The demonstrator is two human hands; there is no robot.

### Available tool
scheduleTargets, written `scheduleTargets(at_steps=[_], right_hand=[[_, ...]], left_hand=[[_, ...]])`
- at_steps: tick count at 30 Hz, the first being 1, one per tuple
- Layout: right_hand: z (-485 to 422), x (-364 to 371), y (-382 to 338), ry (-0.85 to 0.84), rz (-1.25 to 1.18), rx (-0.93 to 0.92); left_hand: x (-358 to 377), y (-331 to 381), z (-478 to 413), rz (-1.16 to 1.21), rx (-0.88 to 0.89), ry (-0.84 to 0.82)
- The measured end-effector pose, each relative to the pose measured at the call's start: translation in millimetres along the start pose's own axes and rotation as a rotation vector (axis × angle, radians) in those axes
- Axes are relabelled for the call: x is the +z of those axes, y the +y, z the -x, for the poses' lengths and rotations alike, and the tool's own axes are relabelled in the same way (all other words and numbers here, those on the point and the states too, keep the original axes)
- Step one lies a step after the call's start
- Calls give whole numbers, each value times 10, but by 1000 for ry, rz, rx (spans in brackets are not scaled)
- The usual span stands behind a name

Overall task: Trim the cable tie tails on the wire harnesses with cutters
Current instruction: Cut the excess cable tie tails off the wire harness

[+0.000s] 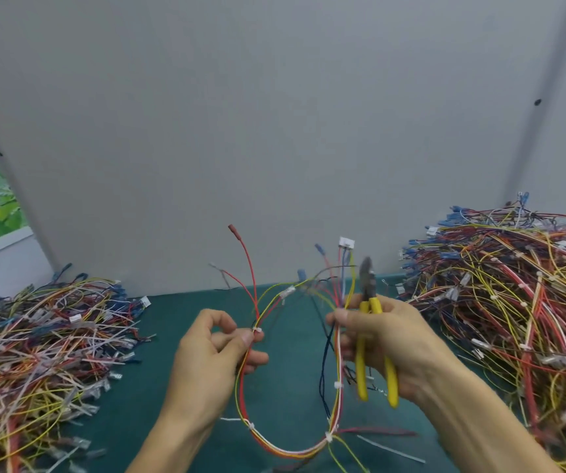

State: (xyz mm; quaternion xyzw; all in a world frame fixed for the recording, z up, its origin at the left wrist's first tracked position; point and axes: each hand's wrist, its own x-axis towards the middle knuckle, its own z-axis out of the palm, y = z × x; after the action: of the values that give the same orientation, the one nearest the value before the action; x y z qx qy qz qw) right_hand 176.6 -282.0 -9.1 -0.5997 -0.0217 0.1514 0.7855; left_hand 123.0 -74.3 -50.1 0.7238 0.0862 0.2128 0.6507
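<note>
At lower centre, a wire harness is held looped over the tabletop. One cable tie is pinched by the left hand. The cutters and the loop's other side are gripped in the right hand. Trimming seems pending: the blades must be brought across to that tie.

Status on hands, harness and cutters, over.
Left hand pinches harness at cable tie. Right hand grips yellow cutters and harness. Cutters not on tie. Harness piles either side.
</note>
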Motion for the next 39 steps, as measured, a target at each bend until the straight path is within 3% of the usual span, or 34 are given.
scheduleTargets(at_steps=[3, 6, 8, 11, 14, 17, 20, 23, 28, 36, 39], right_hand=[[-104, -93, -8, 113, -282, 137], [-175, -180, 20, 174, -364, 213], [-193, -189, 50, 157, -343, 236], [-188, -146, 80, 56, -255, 250], [-153, -92, 113, -68, -52, 232], [-127, -48, 172, -71, 83, 220], [-175, -76, 190, 72, -39, 216], [-248, -180, 153, 198, -294, 211], [-317, -320, 92, 284, -507, 166], [-337, -334, 101, 289, -534, 140], [-323, -320, 90, 280, -460, 133]], left_hand=[[-74, -77, -44, 39, -57, 74], [-93, -129, -74, 162, -204, 63], [-70, -137, -62, 251, -321, -17], [-42, -151, -19, 98, -364, -135], [-32, -133, 19, -38, -316, -249], [-30, -61, 42, 8, -204, -325], [-18, 7, 2, 188, -171, -136], [-69, -34, -74, 328, -278, 101], [-167, -166, -148, 430, -399, 263], [-241, -231, -190, 491, -456, 259], [-227, -240, -161, 318, -481, 220]])
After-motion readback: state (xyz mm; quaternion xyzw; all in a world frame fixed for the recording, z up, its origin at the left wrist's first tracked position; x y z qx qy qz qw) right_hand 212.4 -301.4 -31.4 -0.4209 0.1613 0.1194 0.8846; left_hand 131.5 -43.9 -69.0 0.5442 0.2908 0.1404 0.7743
